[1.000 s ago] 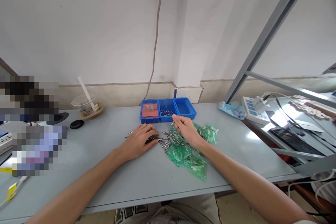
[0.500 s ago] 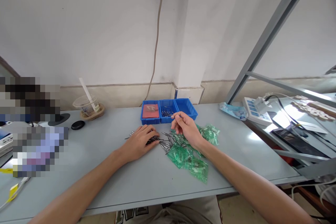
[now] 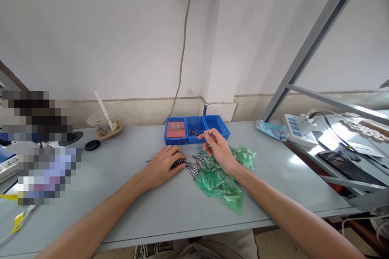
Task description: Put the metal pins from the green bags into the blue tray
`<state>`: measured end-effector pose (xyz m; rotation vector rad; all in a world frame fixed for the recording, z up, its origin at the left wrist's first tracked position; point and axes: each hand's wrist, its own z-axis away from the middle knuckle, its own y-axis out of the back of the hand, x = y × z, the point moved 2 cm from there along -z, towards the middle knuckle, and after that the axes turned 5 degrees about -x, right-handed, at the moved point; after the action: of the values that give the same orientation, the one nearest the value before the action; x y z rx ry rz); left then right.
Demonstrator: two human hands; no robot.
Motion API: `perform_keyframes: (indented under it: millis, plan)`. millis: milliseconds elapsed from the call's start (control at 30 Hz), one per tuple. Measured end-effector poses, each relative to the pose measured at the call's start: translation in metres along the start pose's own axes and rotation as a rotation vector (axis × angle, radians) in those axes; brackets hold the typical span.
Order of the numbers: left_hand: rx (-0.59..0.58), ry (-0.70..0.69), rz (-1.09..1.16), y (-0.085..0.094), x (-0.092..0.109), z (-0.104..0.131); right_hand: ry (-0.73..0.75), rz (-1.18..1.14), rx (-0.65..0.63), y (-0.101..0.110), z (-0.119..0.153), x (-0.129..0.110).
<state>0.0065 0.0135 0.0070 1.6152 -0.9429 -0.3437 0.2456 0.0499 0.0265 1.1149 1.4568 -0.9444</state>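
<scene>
My left hand (image 3: 165,164) lies over a loose pile of thin metal pins (image 3: 180,163), palm down with fingers curved and thumb apart. Its fingertips and thumb touch the pins, some of which stay hidden beneath. My right hand (image 3: 217,149) is raised at the front edge of the middle blue bin (image 3: 196,122), thumb and forefinger pinched on what appears to be one small metal pin. Several dark metal pins lie inside that bin. More pins (image 3: 194,168) are scattered between my hands, against crumpled green plastic bags (image 3: 219,184) under and beside my right wrist.
The left blue bin (image 3: 175,142) holds a red sheet with a small clear packet; another blue bin (image 3: 217,124) adjoins on the right. A lidded cup (image 3: 103,123), a black disc (image 3: 92,145), a light-blue packet (image 3: 272,130) and a power strip (image 3: 296,129) stand around. A metal frame (image 3: 306,54) rises right.
The right hand's pinched fingers have shifted slightly at the middle bin, the forefinger now straighter. My left hand stays on the pile. The whole view has moved a little.
</scene>
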Motion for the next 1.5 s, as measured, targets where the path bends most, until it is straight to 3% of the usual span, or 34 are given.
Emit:
perform_keyframes:
  millis: [367,800,1167,1500]
  plan:
    - [0.021,-0.004,0.001,0.001,0.001,0.000,0.097,0.211,0.104,0.007,-0.002,-0.005]
    - [0.038,0.074,-0.126,0.000,-0.003,0.002,-0.044,-0.044,-0.041,-0.001,0.000,0.001]
    - [0.016,0.069,-0.039,-0.002,-0.003,0.002,0.066,0.138,0.035,0.004,-0.002,0.002]
    - [-0.043,0.057,0.109,-0.003,-0.004,0.002,-0.006,0.080,-0.028,-0.002,0.001,0.002]
